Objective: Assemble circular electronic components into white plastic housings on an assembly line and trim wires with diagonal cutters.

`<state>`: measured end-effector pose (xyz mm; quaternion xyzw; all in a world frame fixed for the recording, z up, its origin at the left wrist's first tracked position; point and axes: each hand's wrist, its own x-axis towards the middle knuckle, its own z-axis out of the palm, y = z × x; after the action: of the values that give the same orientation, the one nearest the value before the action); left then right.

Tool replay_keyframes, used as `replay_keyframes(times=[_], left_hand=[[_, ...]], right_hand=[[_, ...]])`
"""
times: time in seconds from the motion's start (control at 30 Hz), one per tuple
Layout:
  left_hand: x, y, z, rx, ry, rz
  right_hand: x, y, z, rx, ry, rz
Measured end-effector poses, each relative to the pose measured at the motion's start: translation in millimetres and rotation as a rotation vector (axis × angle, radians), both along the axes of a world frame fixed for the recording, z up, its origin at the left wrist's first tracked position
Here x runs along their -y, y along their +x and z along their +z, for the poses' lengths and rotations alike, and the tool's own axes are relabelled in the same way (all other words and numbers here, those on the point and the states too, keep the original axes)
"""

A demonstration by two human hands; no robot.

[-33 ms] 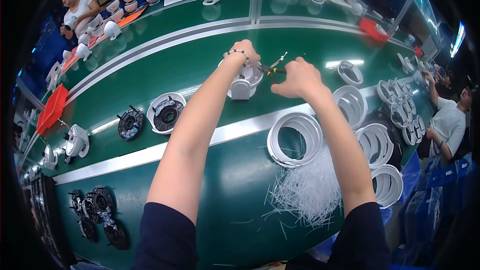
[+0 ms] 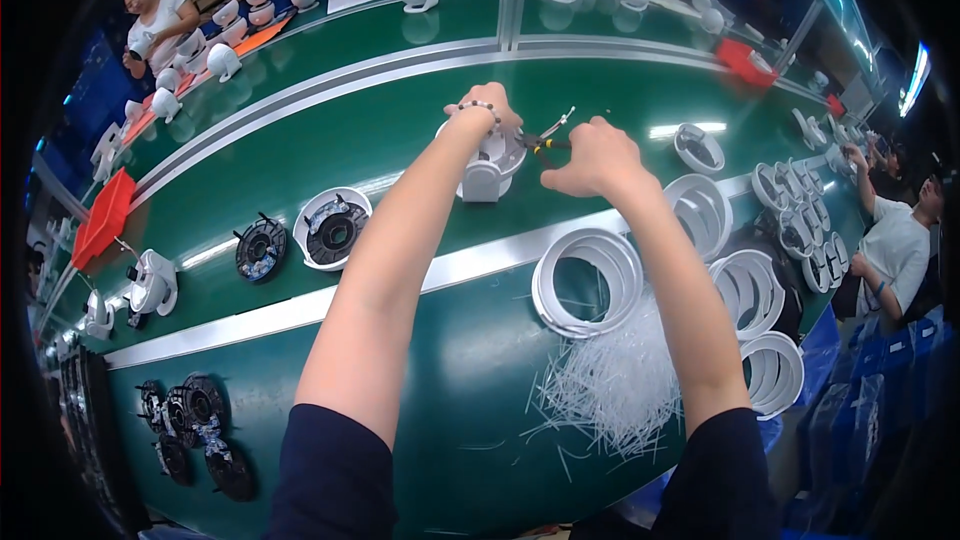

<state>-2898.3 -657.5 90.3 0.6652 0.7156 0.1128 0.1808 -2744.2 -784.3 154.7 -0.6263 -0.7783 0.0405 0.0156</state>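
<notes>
On the green belt ahead of me stands a round white plastic housing (image 2: 484,180) with a bracket-like front. My left hand (image 2: 484,108), with a beaded bracelet at its wrist, grips the housing's top from the far side; its fingertips are partly hidden. My right hand (image 2: 596,158) is closed on the handles of small cutting pliers (image 2: 541,144) in black and yellow. Their jaws reach the housing's right rim, close to the left hand. A thin cable with small white connectors (image 2: 566,120) sticks up behind the pliers.
Left of my arms lie a black round part (image 2: 262,248) and a white shell (image 2: 335,228) holding another. White rings (image 2: 588,282) and a heap of clear plastic strips (image 2: 615,380) are by my right forearm. Several black assemblies (image 2: 200,425) lie near left. Co-workers sit on both sides.
</notes>
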Motion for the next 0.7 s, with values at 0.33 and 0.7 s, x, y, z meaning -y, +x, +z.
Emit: replay_keyframes(times=[0.33, 0.7], left_hand=[[14.9, 17.1, 18.0, 0.215, 0.301, -0.154], [64.8, 19.9, 33.6, 1.098, 0.712, -0.041]], right_hand=[[-15.7, 14.8, -5.4, 0.006, -0.01, -0.048], [20.1, 71.6, 12.4, -0.227, 0.347, 0.056]])
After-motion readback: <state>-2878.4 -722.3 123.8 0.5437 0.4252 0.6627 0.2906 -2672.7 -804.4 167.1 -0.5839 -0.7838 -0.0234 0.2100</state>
